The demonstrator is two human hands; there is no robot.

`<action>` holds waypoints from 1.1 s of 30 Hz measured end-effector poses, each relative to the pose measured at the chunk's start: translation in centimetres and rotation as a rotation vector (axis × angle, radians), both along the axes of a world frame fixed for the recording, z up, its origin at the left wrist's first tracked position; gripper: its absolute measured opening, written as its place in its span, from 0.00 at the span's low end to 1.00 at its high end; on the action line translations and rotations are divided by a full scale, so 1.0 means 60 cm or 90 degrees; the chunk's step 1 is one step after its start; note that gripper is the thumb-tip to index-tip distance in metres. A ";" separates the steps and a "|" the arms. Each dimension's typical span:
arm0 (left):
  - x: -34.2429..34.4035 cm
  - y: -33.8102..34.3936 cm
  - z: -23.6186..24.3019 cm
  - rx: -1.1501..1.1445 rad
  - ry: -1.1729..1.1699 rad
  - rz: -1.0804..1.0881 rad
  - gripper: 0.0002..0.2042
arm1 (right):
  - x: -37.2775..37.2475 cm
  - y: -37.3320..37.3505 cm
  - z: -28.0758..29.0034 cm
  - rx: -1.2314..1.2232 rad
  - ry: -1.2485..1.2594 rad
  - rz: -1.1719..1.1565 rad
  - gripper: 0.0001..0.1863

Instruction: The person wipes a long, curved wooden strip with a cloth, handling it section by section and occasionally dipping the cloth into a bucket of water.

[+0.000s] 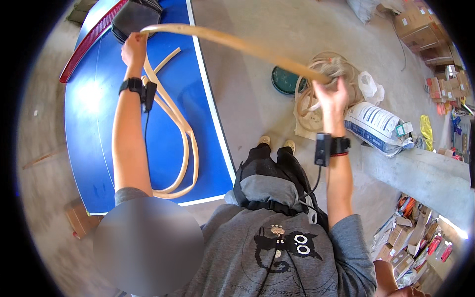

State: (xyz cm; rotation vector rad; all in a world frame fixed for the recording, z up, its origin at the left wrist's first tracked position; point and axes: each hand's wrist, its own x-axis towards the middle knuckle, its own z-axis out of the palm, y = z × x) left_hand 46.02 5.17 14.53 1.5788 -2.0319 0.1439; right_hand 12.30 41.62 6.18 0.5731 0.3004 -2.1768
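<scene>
A long tan hose (232, 43), flat and band-like, stretches in an arc between my raised hands. Its near stretch is gripped in the closed fingers of my left hand (134, 49), above the blue table (89, 143). From there the rest hangs down and lies in a long loop on the tabletop, with one loose end pointing up and right. My right hand (331, 96) has the other end between thumb and fingers, out over the floor; exactly how the fingers close on it is partly hidden. Both wrists carry black strapped devices.
A red net (94, 40) and a black case (136, 21) sit at the table's far end. Right of it stand a green bucket (287, 80), coiled tubing (309, 106), and a white-and-blue sack (376, 126). Cardboard boxes (420, 29) line the right. Another person's skin (386, 277) shows lower right.
</scene>
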 end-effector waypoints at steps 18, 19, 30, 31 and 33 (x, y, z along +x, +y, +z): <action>-0.107 0.280 -0.195 0.265 -0.260 -0.521 0.11 | 0.040 0.031 -0.099 0.018 -0.022 -0.075 0.15; -0.128 0.307 -0.196 0.201 -0.197 -0.593 0.13 | 0.040 0.033 -0.098 0.023 -0.017 -0.079 0.15; -0.331 0.502 -0.172 0.109 -0.188 -0.729 0.23 | 0.058 0.068 -0.124 0.074 -0.011 -0.043 0.18; -0.341 0.500 -0.176 0.089 -0.190 -0.749 0.23 | 0.064 0.071 -0.122 0.074 -0.013 -0.038 0.18; -0.358 0.504 -0.186 0.131 -0.188 -0.771 0.22 | 0.072 0.070 -0.121 0.109 0.000 -0.044 0.18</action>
